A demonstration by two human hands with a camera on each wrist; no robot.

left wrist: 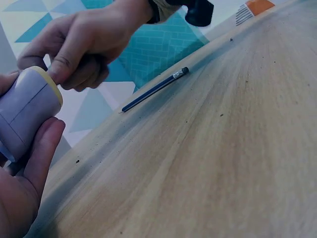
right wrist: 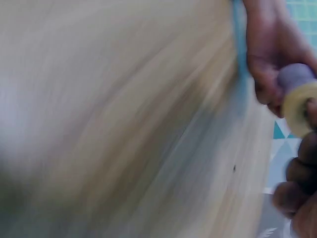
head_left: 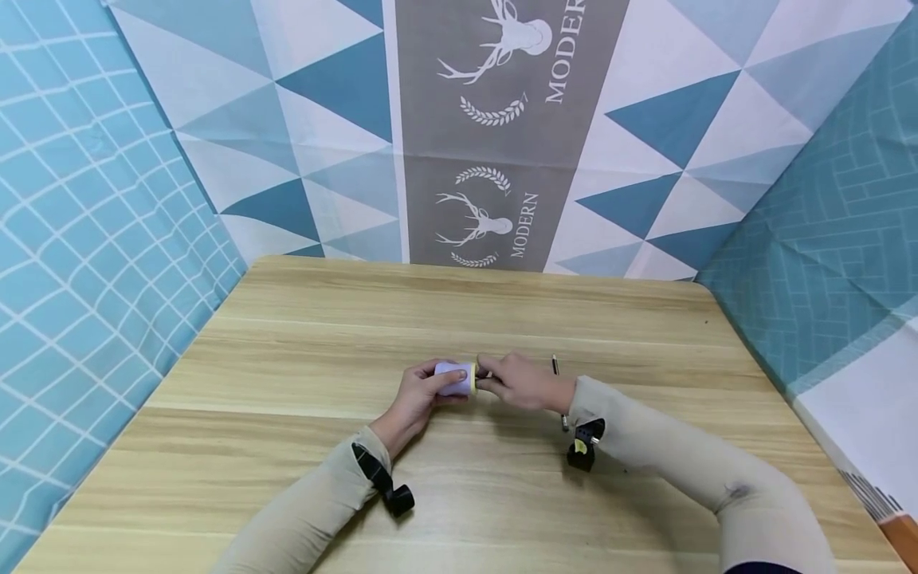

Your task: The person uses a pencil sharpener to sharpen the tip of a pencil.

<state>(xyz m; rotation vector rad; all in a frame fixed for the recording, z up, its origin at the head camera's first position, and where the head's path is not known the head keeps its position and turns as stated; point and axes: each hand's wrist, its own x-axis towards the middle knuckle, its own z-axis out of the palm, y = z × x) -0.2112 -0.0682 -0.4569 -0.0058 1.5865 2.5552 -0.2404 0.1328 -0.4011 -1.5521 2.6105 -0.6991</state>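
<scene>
A small lavender cylinder (head_left: 453, 379) with a yellow rim lies sideways over the middle of the table. My left hand (head_left: 419, 392) grips its body, thumb on top and fingers behind it. At the yellow end, my right hand (head_left: 519, 381) has its thumb and index finger on the cylinder, with the other fingers curled in. The left wrist view has the cylinder (left wrist: 32, 109) between the left thumb and fingers, with the right hand (left wrist: 81, 42) at its rim. In the right wrist view, a fingertip covers part of the yellow end face (right wrist: 297, 110).
A dark pencil (left wrist: 155, 90) with a metal-banded eraser end lies on the wooden table (head_left: 323, 359), partly hidden under my right wrist in the head view. Small dark specks dot the tabletop. Patterned cloths (head_left: 323, 143) hang behind the table and at its sides.
</scene>
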